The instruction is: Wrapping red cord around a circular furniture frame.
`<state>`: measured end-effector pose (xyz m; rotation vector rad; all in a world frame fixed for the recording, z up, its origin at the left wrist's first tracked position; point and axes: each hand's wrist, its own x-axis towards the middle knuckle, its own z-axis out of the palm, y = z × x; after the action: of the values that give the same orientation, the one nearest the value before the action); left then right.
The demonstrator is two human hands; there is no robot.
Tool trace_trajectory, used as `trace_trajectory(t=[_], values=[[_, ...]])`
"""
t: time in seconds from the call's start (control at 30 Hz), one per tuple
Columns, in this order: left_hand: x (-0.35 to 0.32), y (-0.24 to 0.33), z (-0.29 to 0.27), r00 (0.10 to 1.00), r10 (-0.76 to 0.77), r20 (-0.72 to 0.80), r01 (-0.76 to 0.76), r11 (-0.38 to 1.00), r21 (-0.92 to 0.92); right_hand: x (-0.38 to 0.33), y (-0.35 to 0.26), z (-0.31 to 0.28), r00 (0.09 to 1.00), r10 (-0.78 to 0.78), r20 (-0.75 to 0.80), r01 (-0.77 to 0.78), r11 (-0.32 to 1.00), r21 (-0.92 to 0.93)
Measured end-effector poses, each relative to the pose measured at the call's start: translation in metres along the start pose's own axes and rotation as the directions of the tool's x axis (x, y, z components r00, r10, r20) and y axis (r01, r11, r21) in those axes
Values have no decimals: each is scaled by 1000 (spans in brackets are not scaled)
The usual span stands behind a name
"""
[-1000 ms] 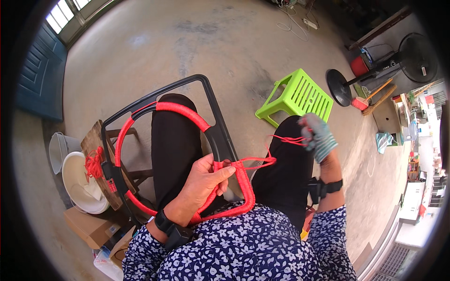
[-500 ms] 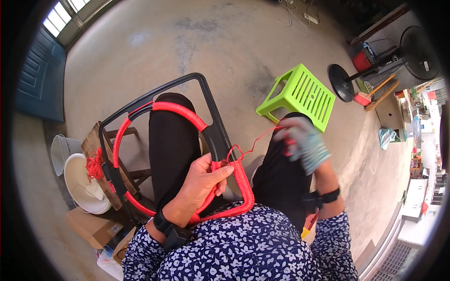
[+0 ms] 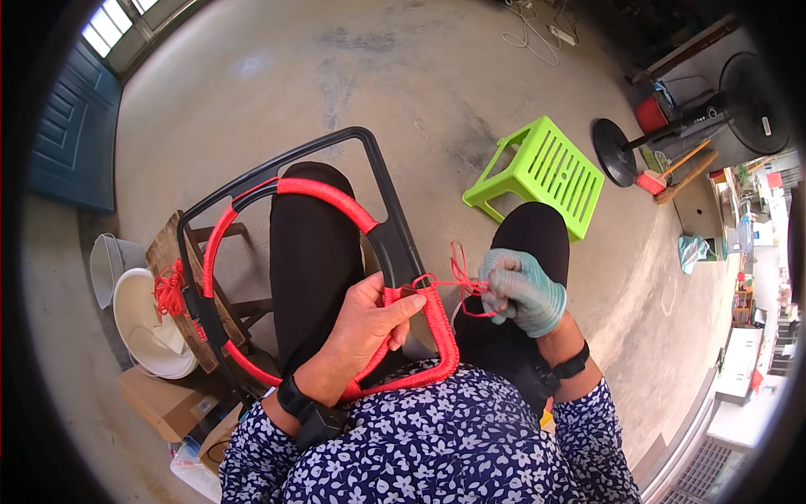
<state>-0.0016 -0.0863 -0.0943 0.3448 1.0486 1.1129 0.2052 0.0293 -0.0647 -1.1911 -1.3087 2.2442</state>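
Observation:
A black chair frame [image 3: 382, 214] lies across my lap, and a ring wound in red cord [image 3: 323, 195] sits inside it. My left hand [image 3: 365, 323], bare, clamps the frame and the red-wound ring together at the near corner. My right hand [image 3: 522, 290], in a pale green glove, is closed on the loose red cord [image 3: 457, 277], close beside the frame. The cord loops between the frame corner and the glove. A bundle of spare red cord [image 3: 170, 290] hangs at the frame's far left side.
A lime green plastic stool [image 3: 537, 172] stands on the concrete floor ahead to the right. A wooden stool [image 3: 180, 277] props the frame at left, beside white buckets [image 3: 138, 323] and cardboard boxes [image 3: 164, 403]. A standing fan base [image 3: 613, 151] and a hand broom [image 3: 663, 176] lie at far right.
My right hand has come in from out on the right to just beside the frame corner, bringing the red cord with it. The left hand has kept its grip.

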Motion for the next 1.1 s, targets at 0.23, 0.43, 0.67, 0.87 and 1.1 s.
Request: trace_trajectory(t=[0.23,0.43,0.67,0.87,1.1], values=[[2,-1,1,1000,23,-16,-22,999,28,-37,-4,15,985,-168,29,157,961,228],[5,-2,-4,1000,-16,-26,15,999,-45,-15,-12,-20,853,-374,-365,92,795,-600],[1,-9,-4,999,26,-29,-23,996,88,-18,2,-10,998,45,-35,-57,870,-489],[4,-14,9,981,188,-41,-175,962,210,28,46,23,954,136,268,16,867,-498],[10,-22,-5,994,46,-100,-3,922,388,40,47,25,940,-31,340,121,961,-247]])
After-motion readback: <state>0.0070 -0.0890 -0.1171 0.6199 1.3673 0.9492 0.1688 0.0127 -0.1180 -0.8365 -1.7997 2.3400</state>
